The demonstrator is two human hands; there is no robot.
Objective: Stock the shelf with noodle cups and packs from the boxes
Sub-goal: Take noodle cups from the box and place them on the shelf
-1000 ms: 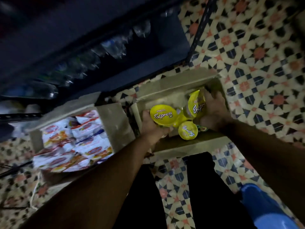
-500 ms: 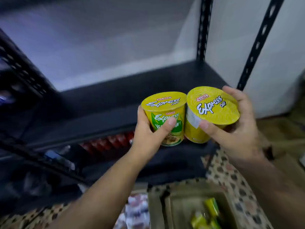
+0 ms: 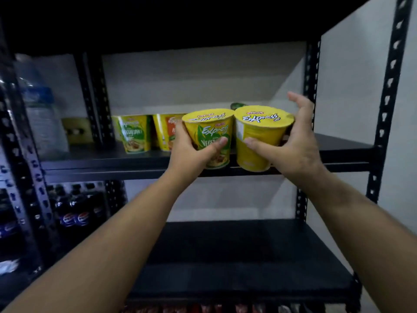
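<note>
The light is dim and falls from the right of the hands; left of them everything is dark, slightly blurred, and bent.

Two held cups [image 3: 237, 136] side by side before shelf [image 3: 101, 162]; two cups [image 3: 151, 134] behind, left.

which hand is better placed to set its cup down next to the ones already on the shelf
Left. The left hand holds its cup nearest the two shelved cups. The right hand and its cup sit farther right, over bare shelf.
</note>
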